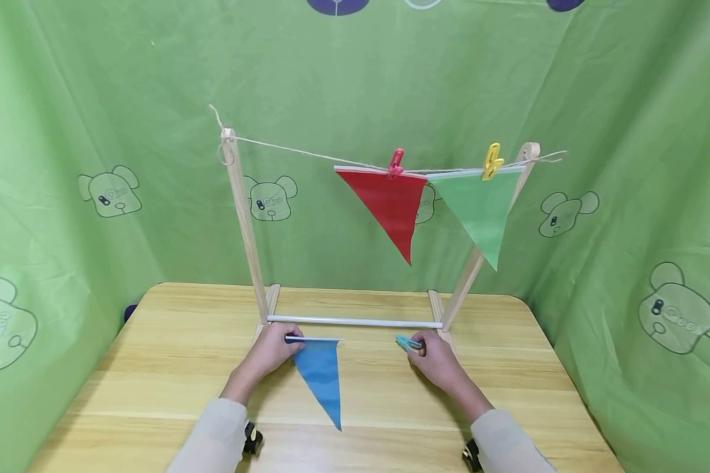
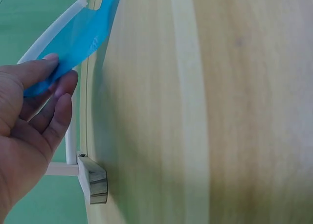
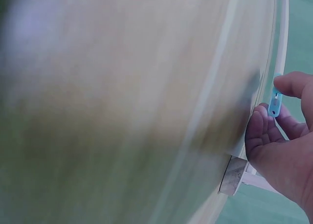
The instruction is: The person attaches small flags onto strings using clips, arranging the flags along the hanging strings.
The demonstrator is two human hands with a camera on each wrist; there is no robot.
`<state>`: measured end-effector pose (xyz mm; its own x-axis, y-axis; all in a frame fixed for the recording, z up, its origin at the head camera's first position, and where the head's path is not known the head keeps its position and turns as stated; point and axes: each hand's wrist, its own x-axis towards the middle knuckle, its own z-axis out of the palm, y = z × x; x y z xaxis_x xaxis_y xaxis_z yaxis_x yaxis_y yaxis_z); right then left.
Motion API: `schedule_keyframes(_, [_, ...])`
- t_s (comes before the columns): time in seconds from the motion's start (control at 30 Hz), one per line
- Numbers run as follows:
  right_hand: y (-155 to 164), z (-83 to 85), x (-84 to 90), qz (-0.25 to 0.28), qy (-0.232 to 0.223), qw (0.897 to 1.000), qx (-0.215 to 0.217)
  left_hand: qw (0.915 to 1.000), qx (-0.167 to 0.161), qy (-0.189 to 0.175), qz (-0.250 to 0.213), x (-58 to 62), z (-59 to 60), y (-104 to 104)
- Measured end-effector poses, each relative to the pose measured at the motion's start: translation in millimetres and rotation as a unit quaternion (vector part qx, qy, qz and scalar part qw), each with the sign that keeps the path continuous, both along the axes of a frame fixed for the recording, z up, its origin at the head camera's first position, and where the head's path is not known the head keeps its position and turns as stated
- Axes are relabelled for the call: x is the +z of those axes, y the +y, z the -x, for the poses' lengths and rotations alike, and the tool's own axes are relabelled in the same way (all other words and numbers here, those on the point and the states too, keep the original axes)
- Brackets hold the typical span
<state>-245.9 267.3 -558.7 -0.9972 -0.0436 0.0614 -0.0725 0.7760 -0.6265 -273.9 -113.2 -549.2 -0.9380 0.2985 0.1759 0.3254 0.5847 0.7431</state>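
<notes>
The left hand [image 1: 272, 351] pinches the top corner of a blue flag [image 1: 321, 374] between thumb and fingers; the flag hangs point-down just above the table [image 1: 154, 368], in front of the white bar [image 1: 355, 322] at the foot of the wooden stand [image 1: 245, 223]. The right hand [image 1: 434, 358] pinches a blue clothes peg [image 1: 408, 343] in a closed grip, near the stand's right foot.

Between the two hands lies open table, and more bare wood reaches toward the near edge and both sides. Green cloth [image 1: 65, 131] closes in the back and sides close behind the stand. On the string [image 1: 307, 152] above, a red flag [image 1: 390, 207] hangs under a red peg [image 1: 396, 162] and a green flag [image 1: 482, 210] under a yellow peg [image 1: 492, 161], leaving the left stretch of string free.

The right wrist view is heavily blurred; only the fingertips [image 3: 264, 131] and the peg show clearly. Both sleeves [image 1: 213, 440] are cut off at the bottom edge of the head view.
</notes>
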Motion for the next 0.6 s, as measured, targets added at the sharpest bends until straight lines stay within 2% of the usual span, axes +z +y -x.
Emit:
schedule_keyframes(0.17, [0.0,-2.0,3.1,0.01,0.008,1.0,-0.003,0.9997,-0.007,0.022,-0.013,3.3,-2.3,-0.8])
schedule_keyframes(0.6, [1.4,-4.9,9.9,0.039,-0.02,0.999,-0.02,0.9966,-0.003,0.014,-0.081,7.5,-6.9,2.8])
